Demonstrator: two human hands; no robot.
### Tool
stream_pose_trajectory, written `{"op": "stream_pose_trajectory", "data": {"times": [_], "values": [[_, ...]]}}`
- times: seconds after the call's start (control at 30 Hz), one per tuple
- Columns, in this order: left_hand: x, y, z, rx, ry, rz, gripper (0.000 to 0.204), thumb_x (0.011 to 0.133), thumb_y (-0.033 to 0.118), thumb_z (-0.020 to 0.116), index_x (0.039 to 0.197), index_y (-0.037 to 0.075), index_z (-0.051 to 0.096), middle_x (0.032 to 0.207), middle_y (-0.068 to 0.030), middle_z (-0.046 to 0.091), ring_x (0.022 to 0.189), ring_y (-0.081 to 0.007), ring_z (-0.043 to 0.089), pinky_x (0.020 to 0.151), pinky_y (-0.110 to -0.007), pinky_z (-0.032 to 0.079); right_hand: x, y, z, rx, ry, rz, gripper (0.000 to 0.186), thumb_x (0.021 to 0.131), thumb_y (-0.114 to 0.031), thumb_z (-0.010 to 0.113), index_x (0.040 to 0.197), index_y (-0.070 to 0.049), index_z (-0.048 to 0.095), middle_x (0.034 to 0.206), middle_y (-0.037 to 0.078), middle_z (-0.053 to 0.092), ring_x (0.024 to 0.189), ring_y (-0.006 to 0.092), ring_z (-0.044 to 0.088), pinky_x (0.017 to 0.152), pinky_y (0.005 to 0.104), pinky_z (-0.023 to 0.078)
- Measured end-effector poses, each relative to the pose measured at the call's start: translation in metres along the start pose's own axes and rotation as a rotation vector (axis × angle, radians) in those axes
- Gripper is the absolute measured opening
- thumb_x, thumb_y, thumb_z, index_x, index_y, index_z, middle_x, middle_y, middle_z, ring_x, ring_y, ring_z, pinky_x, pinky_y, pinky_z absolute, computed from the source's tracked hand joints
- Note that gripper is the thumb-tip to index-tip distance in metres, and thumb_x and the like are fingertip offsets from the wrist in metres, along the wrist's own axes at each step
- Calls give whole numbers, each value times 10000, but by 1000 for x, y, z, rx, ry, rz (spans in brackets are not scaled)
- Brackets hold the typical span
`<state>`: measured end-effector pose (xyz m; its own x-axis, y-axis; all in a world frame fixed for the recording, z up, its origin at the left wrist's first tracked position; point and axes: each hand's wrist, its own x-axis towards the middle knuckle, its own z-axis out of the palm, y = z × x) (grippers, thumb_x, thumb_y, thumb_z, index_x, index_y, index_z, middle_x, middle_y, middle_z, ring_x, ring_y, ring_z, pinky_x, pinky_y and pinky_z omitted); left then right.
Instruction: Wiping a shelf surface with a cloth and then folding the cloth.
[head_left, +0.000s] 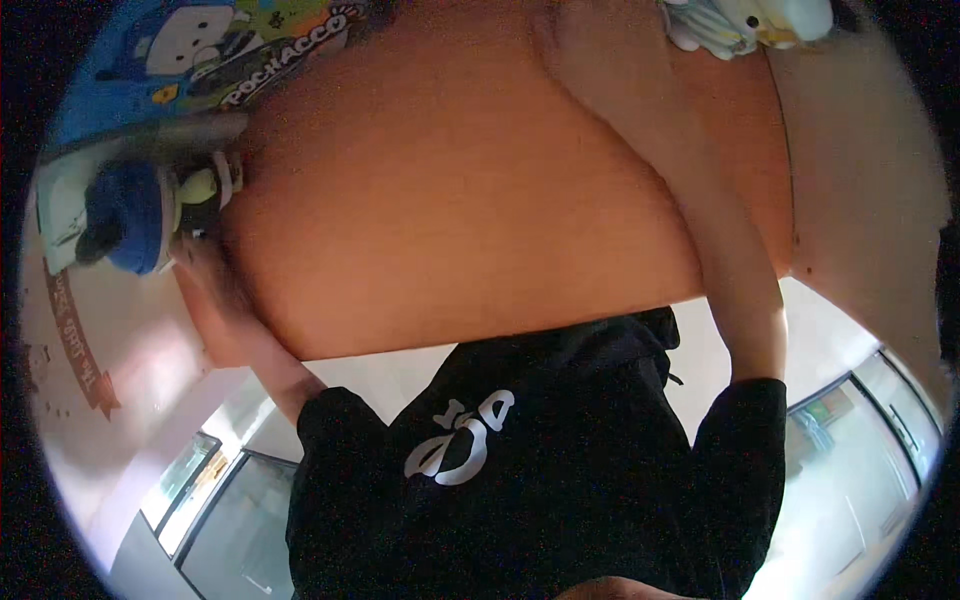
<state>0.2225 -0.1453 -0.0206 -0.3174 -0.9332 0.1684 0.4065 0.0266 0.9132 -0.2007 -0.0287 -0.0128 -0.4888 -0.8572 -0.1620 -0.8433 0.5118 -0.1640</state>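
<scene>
My left hand is at the left edge of the orange-brown tabletop. It is against a cluster of dark, white and pale green pieces, next to a rounded blue thing with a dark knob-like part. Shadow and blur hide its fingers, so I cannot tell if it grips anything. My right forearm stretches far across the table. The right hand runs out of the picture at the top edge, its fingers not showing. To its right lies a white, plush-looking thing with a dark round eye.
A blue, printed cartoon-dog mat or package covers the far left corner. A pale wall with a printed ribbon borders the table's left; a plain beige surface borders its right. My black-shirted torso is at the near edge.
</scene>
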Motion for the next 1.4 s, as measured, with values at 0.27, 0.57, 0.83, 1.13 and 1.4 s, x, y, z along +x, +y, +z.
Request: {"op": "stream_pose_trajectory", "data": {"times": [0.27, 0.57, 0.83, 1.13, 1.4], "values": [[64, -3, -70, 178, -49, 132, 403, 986, 198, 517, 1242, -68, 680, 1068, -172, 741, 941, -285, 643, 839, -369, 540, -101, 17, 6, -130, 426, -138, 335, 921, -215, 650, 1170, 1, 710, 1312, 167, 566, 1076, 366, 561, 880, 496, 504], [77, -12, -92, 356, -161, 207, 379, 959, 150, 501, 1188, -81, 694, 1007, -169, 733, 889, -274, 626, 795, -352, 527, -138, 15, 51, -79, 689, -264, 366, 879, -200, 655, 1218, -62, 665, 1271, 93, 574, 1110, 315, 554, 853, 463, 516], [114, -19, -143, 524, -221, 243, 363, 934, 107, 486, 1141, -93, 706, 953, -167, 727, 843, -264, 611, 755, -336, 516, -261, 46, 42, 70, 521, -89, 479, 863, -108, 676, 1337, -44, 669, 1289, 85, 598, 1094, 312, 563, 928, 416, 513], [120, -33, -209, 776, -132, 298, 304, 945, 53, 478, 1103, -95, 691, 938, -175, 705, 820, -261, 584, 746, -330, 506, -271, 49, 34, 53, 434, -50, 394, 900, -137, 682, 1287, -61, 699, 1286, 76, 598, 1104, 306, 560, 967, 399, 518], [118, -2, -211, 1336, 80, 151, 340, 915, 48, 480, 1103, -108, 715, 931, -164, 724, 831, -254, 603, 743, -332, 506, -238, 42, 16, 347, 362, -71, 257, 930, -58, 690, 1183, -64, 741, 1188, 33, 707, 987, 263, 650, 851, 374, 545]]}}
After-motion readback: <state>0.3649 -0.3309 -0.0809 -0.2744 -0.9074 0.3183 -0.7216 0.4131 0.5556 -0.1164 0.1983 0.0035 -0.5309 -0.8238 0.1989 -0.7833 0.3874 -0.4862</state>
